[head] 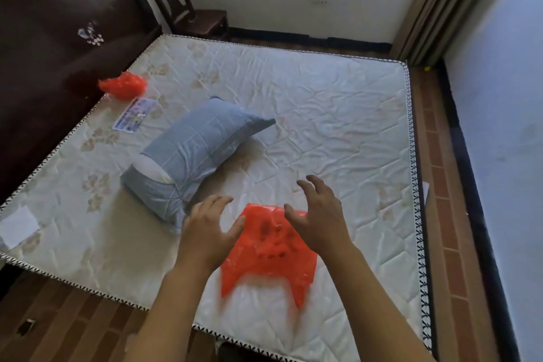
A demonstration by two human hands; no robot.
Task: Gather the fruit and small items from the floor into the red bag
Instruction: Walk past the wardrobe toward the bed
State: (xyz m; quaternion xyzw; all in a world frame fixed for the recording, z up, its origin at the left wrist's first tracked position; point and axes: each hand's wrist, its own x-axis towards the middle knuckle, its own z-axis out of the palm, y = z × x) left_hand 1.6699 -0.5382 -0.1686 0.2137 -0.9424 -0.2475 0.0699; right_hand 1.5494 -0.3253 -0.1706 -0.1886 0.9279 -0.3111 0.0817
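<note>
Presently, both hands were over the near part of the mattress [338, 103], each with fingers spread and loosely bent, neither holding anything.

Left hand [210, 225]: just left of the red bag [271, 256], thumb tip at or near its upper left edge; contact could not be told.

Right hand [318, 214]: over the bag's upper right corner, covering part of it; whether it touched the plastic could not be told.

Red bag: lay flat and blurred on the mattress between the two hands, handles toward the near edge, dark print on its face. It looked slack, with no bulge to suggest contents.

Pillow [194, 153]: grey-blue, just left of the left hand, running toward the middle of the bed.

Second red bag [123, 85]: crumpled, far left, well apart from the hands, beside a printed leaflet [135, 114].

Chair [182, 0]: dark wood, at the far wall.

Floor [440, 214]: brick-patterned, right and near left of the bed. One small yellow speck [426, 68] showed at the far right corner; no fruit could be made out.

Progress, as judged: barely begun. The bag seemed unfilled and not yet picked up; gathering remained.
</note>
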